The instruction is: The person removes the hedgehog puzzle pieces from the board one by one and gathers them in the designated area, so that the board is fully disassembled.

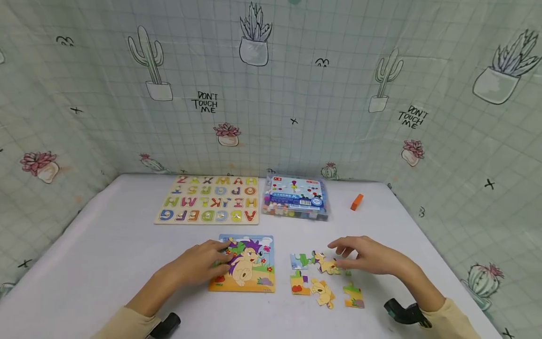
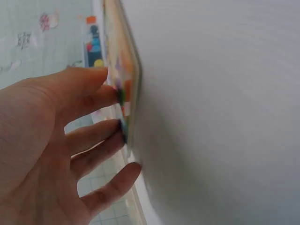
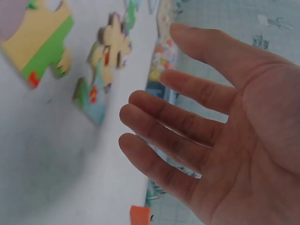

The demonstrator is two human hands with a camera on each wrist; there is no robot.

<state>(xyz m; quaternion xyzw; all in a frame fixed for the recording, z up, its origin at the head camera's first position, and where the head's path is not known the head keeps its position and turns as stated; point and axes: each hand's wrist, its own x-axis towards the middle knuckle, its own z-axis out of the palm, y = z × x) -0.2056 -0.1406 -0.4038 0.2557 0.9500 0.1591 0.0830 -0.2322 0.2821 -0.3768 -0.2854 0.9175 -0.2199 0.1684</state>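
A flat puzzle board point(image 1: 254, 286) with a hedgehog picture lies on the white table in the head view. My left hand point(image 1: 207, 262) is over its left side, fingers spread and loosely bent. In the left wrist view the left fingers point(image 2: 96, 136) reach the face of the board point(image 2: 126, 61), gripping nothing. Right of the board lie several loose jigsaw pieces, among them a yellow one point(image 1: 322, 293) and a green-and-orange one point(image 1: 354, 297). My right hand point(image 1: 372, 255) hovers over the upper pieces point(image 1: 326, 265), partly covering one. Its relaxed fingers point(image 3: 164, 136) hold nothing.
Behind the hedgehog board lies a wooden alphabet board point(image 1: 207, 200). Beside it sits a clear plastic box point(image 1: 295, 197) with a blue printed label. An orange block point(image 1: 357, 202) is at the back right. A patterned curtain point(image 1: 292, 94) hangs behind the table.
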